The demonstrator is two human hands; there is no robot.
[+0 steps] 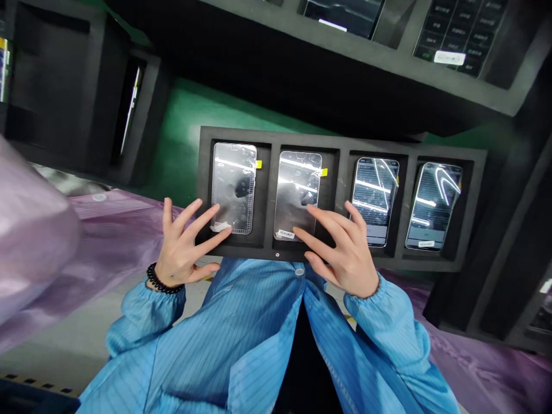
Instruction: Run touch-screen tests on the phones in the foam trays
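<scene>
A black foam tray (277, 137) in front of me holds several phones, each in its own slot. My left hand (183, 244) has its fingers spread, with two fingertips over the lower part of the leftmost phone (233, 184). My right hand (345, 250), also spread, has fingertips over the lower part of the second phone (297, 192). Both of these phones have grey, film-like fronts, a white label low down and a yellow tab at the right edge. The third phone (373, 198) and the fourth phone (433, 201) show lit screens with text. Neither hand grips anything.
More black foam trays stand around: a large one (431, 75) beyond, holding phones, and another (97, 86) at the left. Green table surface (185, 121) shows between them. People in pink-purple sleeves (125, 224) are close on my left and right.
</scene>
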